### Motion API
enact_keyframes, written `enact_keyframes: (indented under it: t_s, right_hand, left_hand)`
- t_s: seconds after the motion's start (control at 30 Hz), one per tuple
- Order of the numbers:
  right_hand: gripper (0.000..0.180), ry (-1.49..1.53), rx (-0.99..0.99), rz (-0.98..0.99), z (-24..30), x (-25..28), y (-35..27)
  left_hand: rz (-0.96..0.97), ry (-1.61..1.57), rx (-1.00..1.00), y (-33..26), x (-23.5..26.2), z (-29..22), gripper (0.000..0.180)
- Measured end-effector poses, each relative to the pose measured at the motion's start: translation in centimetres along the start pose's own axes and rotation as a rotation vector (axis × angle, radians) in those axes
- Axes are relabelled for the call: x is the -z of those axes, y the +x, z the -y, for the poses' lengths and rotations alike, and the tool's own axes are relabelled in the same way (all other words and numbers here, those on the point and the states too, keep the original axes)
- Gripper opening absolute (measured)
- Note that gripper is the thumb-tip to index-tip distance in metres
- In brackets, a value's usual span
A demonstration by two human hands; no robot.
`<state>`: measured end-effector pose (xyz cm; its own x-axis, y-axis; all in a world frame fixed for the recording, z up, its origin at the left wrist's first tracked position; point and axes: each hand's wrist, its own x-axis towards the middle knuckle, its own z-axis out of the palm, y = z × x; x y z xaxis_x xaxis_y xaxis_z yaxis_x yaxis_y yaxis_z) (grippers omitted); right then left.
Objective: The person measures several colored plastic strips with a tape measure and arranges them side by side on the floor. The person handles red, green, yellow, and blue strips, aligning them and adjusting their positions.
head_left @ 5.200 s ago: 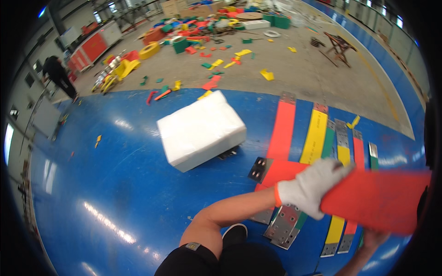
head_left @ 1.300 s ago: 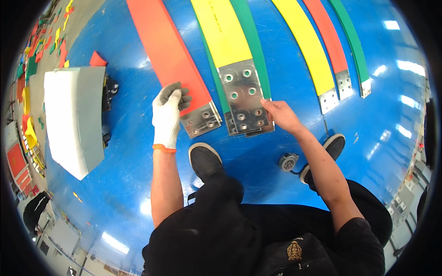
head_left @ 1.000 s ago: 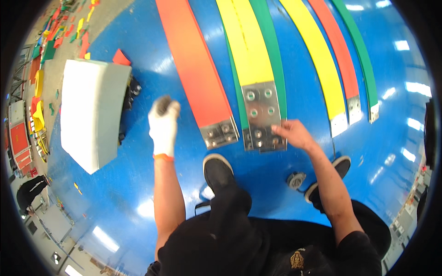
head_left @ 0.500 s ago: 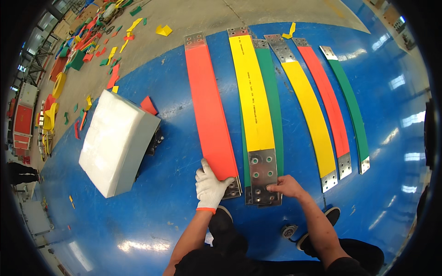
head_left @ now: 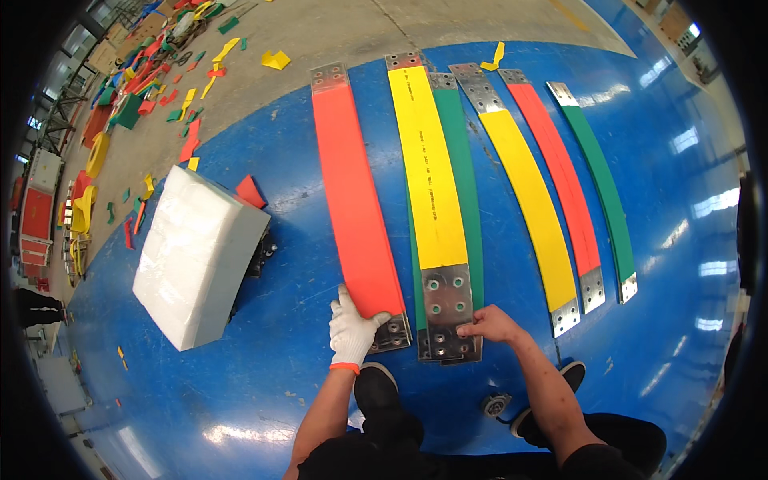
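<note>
My left hand (head_left: 352, 330), in a white knit glove with an orange cuff, grips the lower end of a red-sleeved busbar (head_left: 352, 192). Its fingers lie along the left edge, and the thumb reaches across the top beside the bare, drilled metal end. A yellow-sleeved busbar (head_left: 433, 176) lies just to the right, overlapping a green-sleeved busbar (head_left: 456, 152). My bare right hand (head_left: 490, 324) pinches the right edge of the yellow bar's lower metal plate, thumb on top. The fingers beneath are partly hidden.
Farther right lie narrower yellow (head_left: 528, 208), red (head_left: 554, 176) and green (head_left: 602, 180) busbars. A white foam-like block (head_left: 200, 256) stands at the left. By my feet sits a small round metal object (head_left: 496, 404). Coloured scraps (head_left: 144, 88) litter the far-left floor.
The whole view has shifted slightly. My left thumb has slid a little left, and more of the red busbar's metal end shows. My right hand keeps its pinch on the yellow busbar.
</note>
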<state>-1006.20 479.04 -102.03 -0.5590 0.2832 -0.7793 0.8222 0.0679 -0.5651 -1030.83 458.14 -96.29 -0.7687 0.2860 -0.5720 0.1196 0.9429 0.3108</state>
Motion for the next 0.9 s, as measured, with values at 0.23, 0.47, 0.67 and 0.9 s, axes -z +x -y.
enact_keyframes:
  t_s: [0.23, 0.47, 0.67, 0.9]
  right_hand:
    - [0.048, 0.016, -0.029, 0.02, 0.02, 0.25, 0.21]
    - [0.053, 0.025, -0.021, 0.016, 0.47, 0.44, -0.02]
    - [0.049, 0.007, -0.033, 0.019, -0.02, 0.27, 0.34]
    - [0.039, -0.026, -0.074, 0.023, -0.29, 0.14, 0.51]
  left_hand:
    - [0.035, 0.0, 0.025, 0.21, 0.4, -0.13, 0.121]
    - [0.029, -0.031, 0.013, 0.37, 0.44, 0.08, 0.118]
    - [0.04, -0.041, 0.012, 0.19, 0.23, 0.42, 0.117]
    - [0.039, -0.042, 0.005, 0.11, 0.32, 0.39, 0.116]
